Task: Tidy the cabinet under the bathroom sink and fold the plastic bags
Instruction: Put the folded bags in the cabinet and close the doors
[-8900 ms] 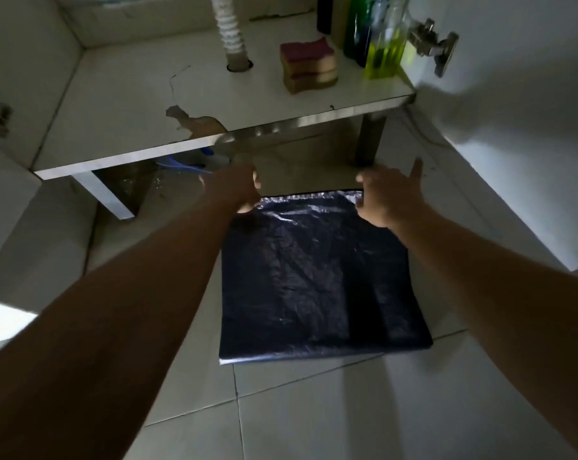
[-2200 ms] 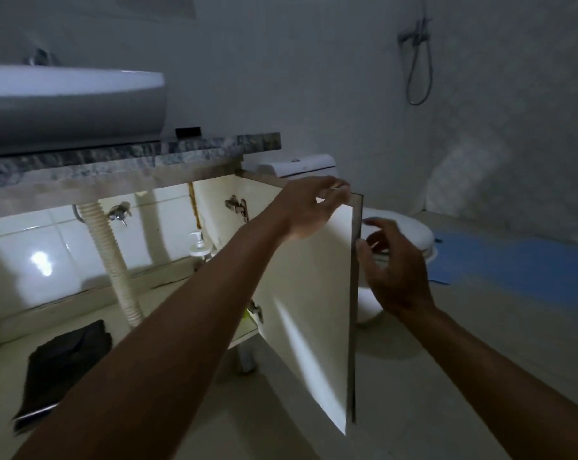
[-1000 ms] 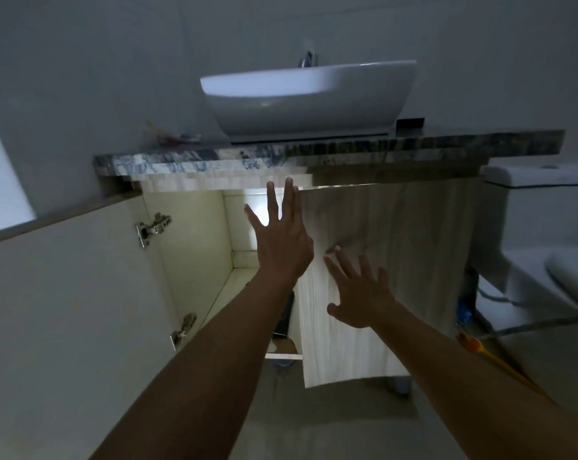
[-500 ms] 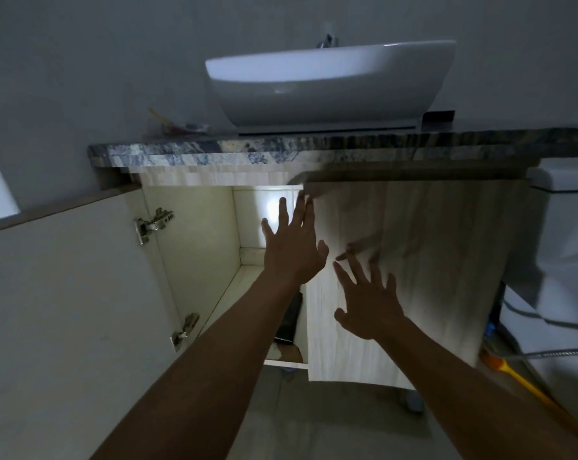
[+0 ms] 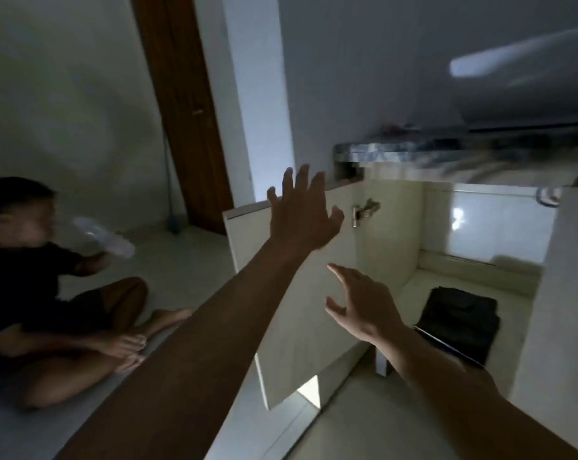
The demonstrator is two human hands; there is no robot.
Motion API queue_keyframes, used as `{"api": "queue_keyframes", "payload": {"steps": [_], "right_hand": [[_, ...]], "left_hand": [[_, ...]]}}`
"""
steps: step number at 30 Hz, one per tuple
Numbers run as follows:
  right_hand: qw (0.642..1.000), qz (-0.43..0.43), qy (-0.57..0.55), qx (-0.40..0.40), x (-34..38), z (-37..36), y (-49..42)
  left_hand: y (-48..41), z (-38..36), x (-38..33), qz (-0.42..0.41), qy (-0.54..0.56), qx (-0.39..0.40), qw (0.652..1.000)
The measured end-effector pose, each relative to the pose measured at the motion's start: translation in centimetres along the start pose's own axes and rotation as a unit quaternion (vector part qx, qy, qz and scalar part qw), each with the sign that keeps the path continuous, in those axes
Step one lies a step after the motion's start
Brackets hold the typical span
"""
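Note:
The cabinet under the sink stands open on its left side; its left door (image 5: 300, 327) swings out toward me. My left hand (image 5: 300, 217) is up at the door's top edge with fingers spread, empty. Lower down, my right hand (image 5: 360, 303) hovers in front of the door's inner face, fingers loosely spread and holding nothing. A folded black plastic bag (image 5: 460, 317) lies on the cabinet floor (image 5: 413, 293). The right door (image 5: 559, 293) covers the right part of the cabinet.
A person in dark clothes (image 5: 42, 293) sits cross-legged on the tiled floor at the left, holding a clear bottle (image 5: 105, 237). A brown wooden door (image 5: 184, 107) stands behind. The white basin (image 5: 526, 78) and marbled counter (image 5: 413, 151) are above the cabinet.
The view has swung left, from the right door to the open left door. Both hands left the right door's front and now reach toward the left door.

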State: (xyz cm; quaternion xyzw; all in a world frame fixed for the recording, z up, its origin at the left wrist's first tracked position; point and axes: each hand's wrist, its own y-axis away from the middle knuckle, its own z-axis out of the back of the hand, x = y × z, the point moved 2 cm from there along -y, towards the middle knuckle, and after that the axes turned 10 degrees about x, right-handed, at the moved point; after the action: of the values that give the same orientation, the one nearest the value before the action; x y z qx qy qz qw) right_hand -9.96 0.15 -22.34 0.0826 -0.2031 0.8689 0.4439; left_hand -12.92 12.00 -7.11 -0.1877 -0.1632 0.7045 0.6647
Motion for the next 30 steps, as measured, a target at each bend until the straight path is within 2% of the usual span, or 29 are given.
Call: {"api": "queue_keyframes", "payload": {"steps": [3,5,8,10,15,19,22,25,28,30], "right_hand": [[0.999,0.042,-0.030,0.001,6.1,-1.6,-2.4],[0.998,0.048,-0.043,0.000,8.6,-2.7,-3.5],[0.997,0.032,-0.074,0.021,11.3,-4.1,-4.7],[0.995,0.025,-0.086,0.036,12.4,-4.9,-5.3],[0.992,0.023,-0.123,0.008,13.4,-6.0,-4.6],[0.988,0.040,-0.127,-0.072,12.5,-5.7,-2.1],[0.982,0.034,-0.123,-0.137,10.4,-4.9,0.5],[0.975,0.014,-0.110,-0.192,8.0,-3.9,3.0],[0.955,0.018,-0.166,-0.244,4.3,-2.2,5.7],[0.949,-0.023,-0.188,-0.250,0.5,-0.4,8.0]], "left_hand": [[0.9,1.6,6.2,0.115,-0.061,0.049,0.990],[1.4,1.6,9.0,0.146,-0.073,0.094,0.982],[2.1,1.3,11.8,0.113,-0.055,0.156,0.980],[2.4,1.0,12.6,0.089,-0.041,0.165,0.981],[3.0,0.9,11.8,0.088,-0.031,0.090,0.992],[3.4,1.2,9.8,0.088,0.013,-0.040,0.995],[3.7,1.9,7.1,0.046,0.065,-0.099,0.992],[3.9,2.5,4.1,0.008,0.102,-0.108,0.989],[3.5,2.1,0.0,-0.033,0.172,-0.101,0.979],[3.1,1.3,-4.0,-0.081,0.225,-0.094,0.966]]}}
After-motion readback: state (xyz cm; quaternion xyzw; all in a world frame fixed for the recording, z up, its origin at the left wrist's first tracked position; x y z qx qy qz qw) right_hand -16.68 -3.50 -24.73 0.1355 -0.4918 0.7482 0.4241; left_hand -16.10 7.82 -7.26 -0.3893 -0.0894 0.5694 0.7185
